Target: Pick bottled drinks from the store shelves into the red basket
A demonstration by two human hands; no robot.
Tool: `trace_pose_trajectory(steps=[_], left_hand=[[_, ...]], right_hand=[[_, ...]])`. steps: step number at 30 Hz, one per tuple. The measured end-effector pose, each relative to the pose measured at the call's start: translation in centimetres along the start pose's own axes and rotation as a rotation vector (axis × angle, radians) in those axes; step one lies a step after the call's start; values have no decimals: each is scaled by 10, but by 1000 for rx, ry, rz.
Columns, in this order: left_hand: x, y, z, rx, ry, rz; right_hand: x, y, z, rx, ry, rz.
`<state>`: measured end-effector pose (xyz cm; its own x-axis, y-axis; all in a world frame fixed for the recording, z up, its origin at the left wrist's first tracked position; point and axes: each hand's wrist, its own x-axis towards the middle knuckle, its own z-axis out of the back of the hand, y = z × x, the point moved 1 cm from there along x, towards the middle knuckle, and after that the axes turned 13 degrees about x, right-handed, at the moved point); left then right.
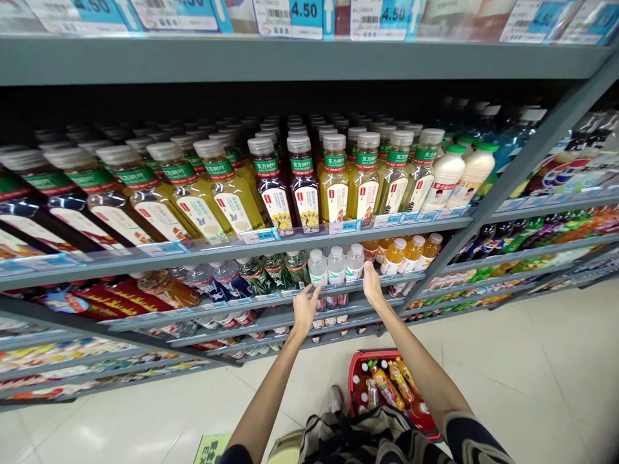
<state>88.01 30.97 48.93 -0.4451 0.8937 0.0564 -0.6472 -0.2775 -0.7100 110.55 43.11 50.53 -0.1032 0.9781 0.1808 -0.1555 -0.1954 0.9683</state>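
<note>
My left hand (304, 309) is at the front edge of the lower shelf, thumb and index finger stretched out and apart, just below a clear bottle (318, 268) with a white and green label. It holds nothing I can see. My right hand (371, 287) is raised at the right side of a matching bottle (354, 263), its fingers pointing up and nothing visibly gripped. Whether it touches that bottle is unclear. A third such bottle (336, 265) stands between them. Orange drink bottles (393, 256) stand just right of my right hand.
Above, a shelf (232, 248) carries rows of tea bottles (300, 183) and white bottles with green caps (476, 174). Dark green bottles (273, 272) stand left of my left hand. On the floor near my feet is a red basket (352, 380) with several bottles inside.
</note>
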Motion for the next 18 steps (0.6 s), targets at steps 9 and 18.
trace_pose_trajectory(steps=[9, 18], left_hand=[[-1, -5, -5, -46, -78, 7], [-78, 75, -44, -81, 43, 156]], right_hand=[[-6, 1, 1, -144, 126, 93], [-140, -75, 60, -175, -165, 4]])
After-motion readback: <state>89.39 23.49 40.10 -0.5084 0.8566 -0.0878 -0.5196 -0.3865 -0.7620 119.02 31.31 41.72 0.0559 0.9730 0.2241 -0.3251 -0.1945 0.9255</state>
